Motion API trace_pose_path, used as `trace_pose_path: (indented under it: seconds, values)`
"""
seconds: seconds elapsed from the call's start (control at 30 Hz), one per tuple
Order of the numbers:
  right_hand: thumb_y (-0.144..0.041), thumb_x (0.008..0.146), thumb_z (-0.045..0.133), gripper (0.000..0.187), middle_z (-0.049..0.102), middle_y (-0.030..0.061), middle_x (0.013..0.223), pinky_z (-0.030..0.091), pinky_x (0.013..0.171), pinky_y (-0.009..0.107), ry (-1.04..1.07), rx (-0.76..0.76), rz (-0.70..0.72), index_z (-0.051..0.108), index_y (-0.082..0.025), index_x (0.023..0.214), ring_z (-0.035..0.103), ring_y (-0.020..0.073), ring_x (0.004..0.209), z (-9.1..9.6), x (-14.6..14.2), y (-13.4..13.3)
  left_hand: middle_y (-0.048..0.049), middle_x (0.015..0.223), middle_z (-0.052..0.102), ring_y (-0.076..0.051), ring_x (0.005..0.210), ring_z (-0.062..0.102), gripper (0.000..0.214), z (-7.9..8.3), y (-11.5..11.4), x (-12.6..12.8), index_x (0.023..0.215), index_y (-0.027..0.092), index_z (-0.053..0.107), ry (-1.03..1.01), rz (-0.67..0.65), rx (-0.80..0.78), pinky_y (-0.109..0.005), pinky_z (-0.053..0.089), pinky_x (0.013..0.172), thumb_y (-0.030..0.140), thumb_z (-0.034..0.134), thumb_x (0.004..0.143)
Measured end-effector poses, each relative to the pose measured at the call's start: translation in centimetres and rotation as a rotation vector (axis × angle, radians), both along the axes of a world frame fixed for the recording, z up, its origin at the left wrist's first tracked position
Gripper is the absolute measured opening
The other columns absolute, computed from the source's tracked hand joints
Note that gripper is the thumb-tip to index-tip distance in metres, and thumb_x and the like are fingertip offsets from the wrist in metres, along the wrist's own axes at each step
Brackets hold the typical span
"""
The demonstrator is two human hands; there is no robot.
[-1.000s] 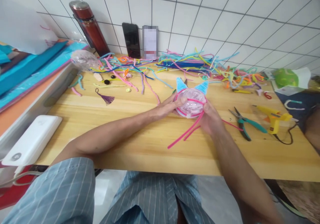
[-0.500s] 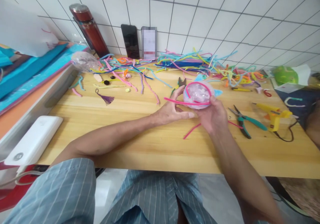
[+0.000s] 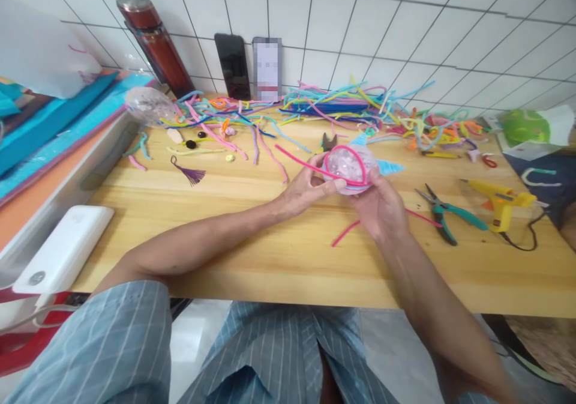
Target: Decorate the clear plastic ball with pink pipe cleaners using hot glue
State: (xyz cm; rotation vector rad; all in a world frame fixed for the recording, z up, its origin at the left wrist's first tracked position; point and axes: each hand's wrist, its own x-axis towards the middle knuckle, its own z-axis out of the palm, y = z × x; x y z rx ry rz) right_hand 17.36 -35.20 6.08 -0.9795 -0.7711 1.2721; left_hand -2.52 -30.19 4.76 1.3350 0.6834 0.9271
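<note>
1. Centrally above the bench (image 3: 252, 254), between both hands: a translucent plastic ball (image 3: 345, 161), with two light-blue pointed ears (image 3: 390, 167) jutting from its far and right sides.
2. Looped on the ball's upper face: a hot-pink pipe cleaner (image 3: 294, 159), with its free length slanting from the ball's near edge out toward the far left.
3. Nearer to that free length: the left hand (image 3: 312, 186), crossed by it, with the ball to the right of this hand and the pipe cleaner's tip well beyond its fingers.
4. With the left hand, a narrow grasp about the ball's left edge: thumb pointing right along the near rim, fingers up behind; cannot tell whether pinching the pipe cleaner or merely lying against it.
5. With the right hand (image 3: 380, 197), a cupped hold from the right and below, thumb at the right edge, forearm angled in from the lower right.
6. Under the right wrist, on the bench: a loose pink strand (image 3: 345, 233).
</note>
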Motion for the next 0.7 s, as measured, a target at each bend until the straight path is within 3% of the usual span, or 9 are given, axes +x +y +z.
trace_pose_path:
  seconds: [0.2, 0.5, 0.7]
  values:
    - [-0.061, 0.085, 0.101, 0.051, 0.085, 0.0028, 0.151, 0.071, 0.116, 0.052, -0.007, 0.004, -0.026, 0.084, -0.034, 0.125, 0.078, 0.0319, 0.146, -0.19, -0.21, -0.01, -0.0168, 0.164, 0.07, -0.04, 0.141, 0.074, 0.108, 0.34, -0.07, -0.29, 0.166, 0.027, 0.055, -0.008, -0.023, 0.003, -0.049, 0.067, 0.107, 0.087, 0.092, 0.084]
    - [-0.06, 0.083, 0.103, 0.05, 0.089, 0.0038, 0.137, 0.072, 0.112, 0.054, -0.055, 0.029, -0.061, 0.081, -0.033, 0.119, 0.081, 0.0321, 0.138, -0.4, -0.34, -0.06, -0.0151, 0.153, 0.072, -0.036, 0.128, 0.074, 0.106, 0.07, 0.04, 0.03, 0.161, 0.028, 0.053, 0.007, -0.014, -0.038, -0.046, 0.065, 0.095, 0.083, 0.094, 0.081]
    - [-0.056, 0.078, 0.106, 0.052, 0.087, 0.0042, 0.136, 0.069, 0.118, 0.055, -0.077, 0.075, -0.049, 0.079, -0.034, 0.116, 0.079, 0.0327, 0.141, 0.34, -1.02, -0.53, -0.0143, 0.157, 0.071, -0.035, 0.127, 0.075, 0.108, 0.3, 0.02, -0.02, 0.16, 0.028, 0.052, 0.014, 0.007, -0.034, -0.048, 0.066, 0.102, 0.08, 0.1, 0.078]
